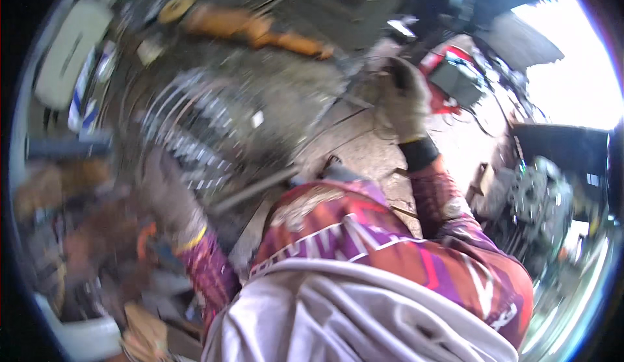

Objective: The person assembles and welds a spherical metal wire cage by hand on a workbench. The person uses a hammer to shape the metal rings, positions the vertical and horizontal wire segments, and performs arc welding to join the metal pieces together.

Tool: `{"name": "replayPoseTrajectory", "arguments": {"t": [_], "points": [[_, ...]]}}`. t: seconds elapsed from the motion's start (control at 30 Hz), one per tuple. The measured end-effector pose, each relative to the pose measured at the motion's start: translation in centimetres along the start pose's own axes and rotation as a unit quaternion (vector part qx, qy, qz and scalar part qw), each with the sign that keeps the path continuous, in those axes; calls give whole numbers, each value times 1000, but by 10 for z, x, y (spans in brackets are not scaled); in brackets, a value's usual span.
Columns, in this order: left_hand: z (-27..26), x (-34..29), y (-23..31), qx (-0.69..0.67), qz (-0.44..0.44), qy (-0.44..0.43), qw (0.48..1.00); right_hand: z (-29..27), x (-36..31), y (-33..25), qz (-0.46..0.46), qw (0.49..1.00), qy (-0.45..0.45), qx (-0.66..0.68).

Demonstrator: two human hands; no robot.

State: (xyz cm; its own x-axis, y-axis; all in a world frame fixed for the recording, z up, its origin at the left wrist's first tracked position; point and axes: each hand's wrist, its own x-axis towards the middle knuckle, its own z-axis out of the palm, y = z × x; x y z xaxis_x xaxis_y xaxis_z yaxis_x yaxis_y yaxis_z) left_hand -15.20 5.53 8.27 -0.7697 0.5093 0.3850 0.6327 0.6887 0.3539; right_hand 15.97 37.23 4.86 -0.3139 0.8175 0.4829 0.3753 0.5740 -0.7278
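Note:
My left hand point(168, 190), in a grey work glove, is at the left beside a row of curved metal rods and short notched strips point(188, 125) on the dark work table point(286, 95). Motion smears its fingers, so their pose and any contact are unclear. Raised past the table's right edge is my right hand point(406, 105), in a pale glove with a dark cuff. Its fingers look curled; whatever they hold, if anything, is lost in blur. An orange angle grinder point(244, 27) lies across the far part of the table.
Behind my right hand sits a red and grey case point(455, 79) with cables round it. Dark machinery point(536, 193) stands at the right. Brown, blurred items point(97, 232) crowd the left side. A pale bar point(257, 190) extends along the table's near edge.

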Motion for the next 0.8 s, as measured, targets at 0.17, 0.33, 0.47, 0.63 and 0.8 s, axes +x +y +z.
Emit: {"name": "replayPoseTrajectory", "arguments": {"t": [0.17, 0.33, 0.47, 0.63, 0.8], "points": [[-2, 2, -2, 34, 73, 3, 997, -44, 39, 43, 114, 980, 157, 45], [13, -4, -28, -10, 47, 31, 998, -102, 86, 100, 179, 946, 268, -43], [10, 0, -10, 8, 40, 10, 999, -124, 148, 215, 213, 958, 181, 65], [12, 6, -13, 37, 33, 7, 999, -109, 206, 257, 309, 894, -65, 317], [-2, -14, -16, 20, -24, 12, 999, -91, 216, 202, 308, 833, -104, 447]]}}
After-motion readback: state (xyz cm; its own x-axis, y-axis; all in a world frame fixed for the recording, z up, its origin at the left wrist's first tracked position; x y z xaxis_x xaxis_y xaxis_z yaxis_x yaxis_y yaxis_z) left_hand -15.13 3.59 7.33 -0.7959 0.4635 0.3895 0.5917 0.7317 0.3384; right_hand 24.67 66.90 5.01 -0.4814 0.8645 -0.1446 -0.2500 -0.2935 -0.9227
